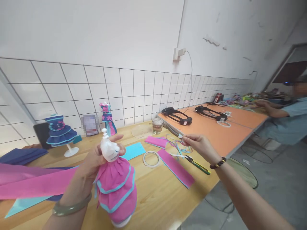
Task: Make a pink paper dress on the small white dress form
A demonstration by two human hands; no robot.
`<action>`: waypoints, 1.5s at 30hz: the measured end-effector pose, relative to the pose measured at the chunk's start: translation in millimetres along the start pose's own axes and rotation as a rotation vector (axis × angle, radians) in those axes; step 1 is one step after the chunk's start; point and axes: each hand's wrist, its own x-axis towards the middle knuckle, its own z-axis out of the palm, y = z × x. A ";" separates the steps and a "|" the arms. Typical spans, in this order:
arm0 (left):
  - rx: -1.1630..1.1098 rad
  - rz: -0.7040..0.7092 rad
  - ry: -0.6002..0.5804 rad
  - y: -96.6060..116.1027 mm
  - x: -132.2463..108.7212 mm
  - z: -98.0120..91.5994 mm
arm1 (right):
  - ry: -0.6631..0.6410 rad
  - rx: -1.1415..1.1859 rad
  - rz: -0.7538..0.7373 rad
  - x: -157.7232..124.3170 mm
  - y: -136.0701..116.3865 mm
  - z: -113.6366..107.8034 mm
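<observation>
My left hand (92, 163) grips a small white dress-form mannequin (109, 148) by its upper body. A tiered pink skirt with light-blue trim (117, 191) hangs from its waist down to a white base. Out to the right, my right hand (198, 143) is closed in a pinch on a small white scrap (180, 136), too small to identify. Below that hand lie tangled pink and blue strips (178, 147) and scissors (196, 164) with yellow-green handles. A pink strip with a blue edge (177, 169) and a roll of tape (151, 159) rest between the hands.
Two dressed miniature forms, one in navy (61, 131) and one in pink and navy (107, 116), stand behind. Pink fabric (35, 183) covers the left side. A glass jar (157, 126) sits near black headsets (177, 116) on the orange table (216, 137). Another person (285, 118) is at right.
</observation>
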 end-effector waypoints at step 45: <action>0.126 -0.281 0.260 0.5 -5.0 21.0 | -0.456 -1.397 -0.086 43.7 85.7 4.5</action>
